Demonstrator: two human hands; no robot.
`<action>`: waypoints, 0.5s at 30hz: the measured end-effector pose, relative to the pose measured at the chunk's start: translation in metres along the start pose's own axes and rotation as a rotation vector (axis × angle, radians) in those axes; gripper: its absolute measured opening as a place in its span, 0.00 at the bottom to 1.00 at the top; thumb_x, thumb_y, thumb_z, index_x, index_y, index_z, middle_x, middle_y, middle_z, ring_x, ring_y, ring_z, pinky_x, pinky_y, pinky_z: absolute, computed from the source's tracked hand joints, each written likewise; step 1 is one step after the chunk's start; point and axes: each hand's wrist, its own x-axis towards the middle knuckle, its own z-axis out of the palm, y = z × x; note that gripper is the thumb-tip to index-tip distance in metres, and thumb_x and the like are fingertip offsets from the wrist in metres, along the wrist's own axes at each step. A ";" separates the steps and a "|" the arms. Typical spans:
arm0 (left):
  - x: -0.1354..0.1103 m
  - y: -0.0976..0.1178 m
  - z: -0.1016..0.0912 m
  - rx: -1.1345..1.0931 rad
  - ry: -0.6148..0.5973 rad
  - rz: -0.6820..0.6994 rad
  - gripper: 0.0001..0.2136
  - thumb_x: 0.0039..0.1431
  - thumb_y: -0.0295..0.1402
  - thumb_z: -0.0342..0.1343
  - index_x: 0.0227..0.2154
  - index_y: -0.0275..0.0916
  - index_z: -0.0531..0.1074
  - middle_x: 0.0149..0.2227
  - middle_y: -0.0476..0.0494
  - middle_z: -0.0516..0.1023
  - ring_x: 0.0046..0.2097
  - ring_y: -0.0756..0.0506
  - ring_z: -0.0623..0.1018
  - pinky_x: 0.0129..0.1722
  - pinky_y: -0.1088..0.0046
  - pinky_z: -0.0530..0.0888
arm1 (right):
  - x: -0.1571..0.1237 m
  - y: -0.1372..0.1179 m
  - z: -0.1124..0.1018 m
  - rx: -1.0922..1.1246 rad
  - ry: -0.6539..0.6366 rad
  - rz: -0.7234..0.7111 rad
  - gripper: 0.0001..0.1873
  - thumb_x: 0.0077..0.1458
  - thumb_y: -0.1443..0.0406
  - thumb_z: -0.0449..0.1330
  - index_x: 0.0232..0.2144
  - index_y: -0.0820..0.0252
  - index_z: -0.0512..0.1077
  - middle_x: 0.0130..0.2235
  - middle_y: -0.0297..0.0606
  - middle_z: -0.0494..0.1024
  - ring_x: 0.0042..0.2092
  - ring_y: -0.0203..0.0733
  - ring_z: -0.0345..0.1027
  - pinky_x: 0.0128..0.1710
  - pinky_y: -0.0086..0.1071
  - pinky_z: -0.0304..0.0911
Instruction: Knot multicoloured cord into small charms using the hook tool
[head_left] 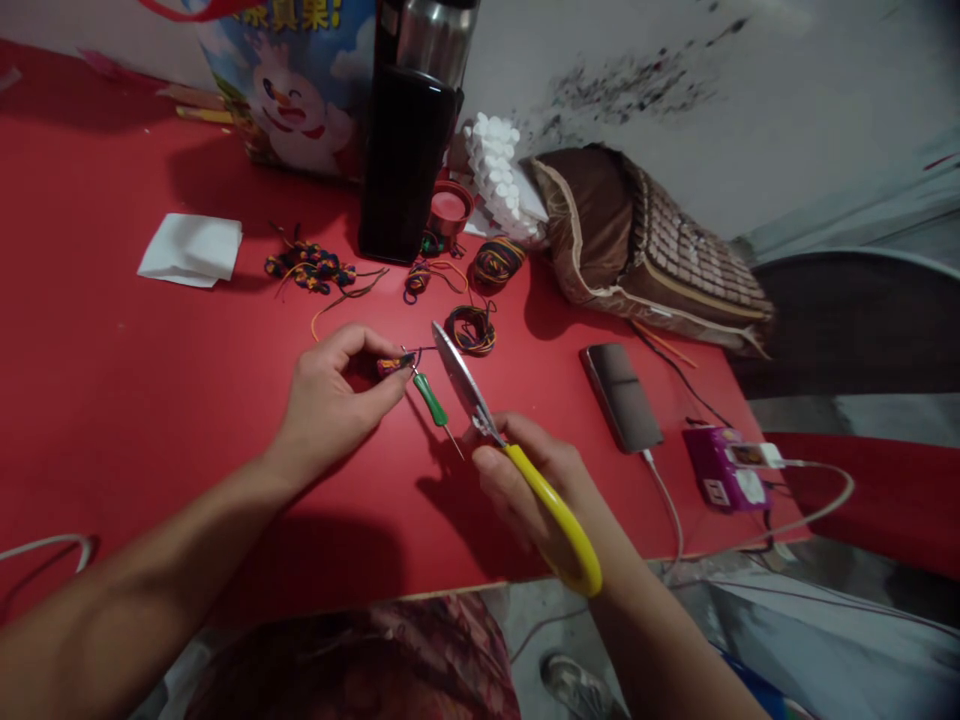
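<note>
Over this feed I take the green-handled hook (pixel 431 400) as my landmark. At its upper end my left hand (pixel 334 390) is closed in a pinch on the small multicoloured cord piece (pixel 390 367), which I judge steadies it while leaving free the end where the hook meets it. Whether the hook runs through a loop I can't tell.

Just right of the hook, my right hand (pixel 562 468) is wrapped round the yellow-handled scissors (pixel 519 464), blades pointing away from me near a dark thread (pixel 424 349) stretching from the piece; held so, I think, they clear the left fingertips. I can't make out whether the blades are parted.

Beyond the hook, slightly right, lie the cord coil (pixel 471 331) and the cord ball (pixel 499 262), probably put there to be within reach; a knotted cord bundle (pixel 309 266) lies beyond it, leftward. Well to its right, the smartphone (pixel 622 398) sits near a purple box (pixel 724 470), apparently for the white cable (pixel 664 500).
</note>
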 end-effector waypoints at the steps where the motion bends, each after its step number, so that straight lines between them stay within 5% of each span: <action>1: 0.001 0.001 0.000 -0.048 -0.005 -0.053 0.07 0.50 0.27 0.69 0.30 0.39 0.75 0.29 0.50 0.81 0.30 0.50 0.79 0.32 0.74 0.76 | 0.000 0.001 -0.001 -0.003 0.039 0.000 0.23 0.64 0.43 0.59 0.38 0.56 0.72 0.20 0.24 0.62 0.21 0.33 0.54 0.23 0.30 0.53; 5: 0.007 0.000 -0.001 -0.300 -0.044 -0.296 0.10 0.49 0.29 0.70 0.31 0.40 0.74 0.25 0.52 0.78 0.24 0.50 0.77 0.24 0.73 0.74 | 0.002 0.010 -0.020 -0.289 0.353 -0.053 0.26 0.63 0.41 0.59 0.42 0.56 0.72 0.22 0.27 0.67 0.21 0.36 0.58 0.23 0.31 0.53; 8: 0.011 -0.004 -0.002 -0.432 -0.049 -0.327 0.10 0.49 0.28 0.71 0.32 0.39 0.74 0.25 0.51 0.79 0.25 0.49 0.77 0.25 0.73 0.76 | 0.007 0.020 -0.040 -0.664 0.504 -0.021 0.26 0.62 0.44 0.60 0.47 0.60 0.73 0.26 0.37 0.77 0.25 0.44 0.69 0.28 0.34 0.56; 11: 0.013 -0.007 -0.003 -0.474 -0.050 -0.332 0.11 0.49 0.27 0.71 0.31 0.39 0.74 0.24 0.50 0.79 0.25 0.49 0.77 0.24 0.73 0.77 | 0.017 0.028 -0.052 -1.042 0.442 0.221 0.20 0.64 0.55 0.59 0.50 0.65 0.74 0.28 0.45 0.80 0.28 0.52 0.73 0.28 0.35 0.50; 15: 0.013 -0.008 -0.004 -0.482 -0.025 -0.338 0.10 0.48 0.28 0.71 0.31 0.38 0.75 0.24 0.49 0.79 0.25 0.49 0.77 0.24 0.73 0.77 | 0.032 0.033 -0.056 -1.244 0.351 0.387 0.17 0.66 0.62 0.55 0.49 0.71 0.73 0.31 0.53 0.82 0.31 0.56 0.77 0.28 0.37 0.50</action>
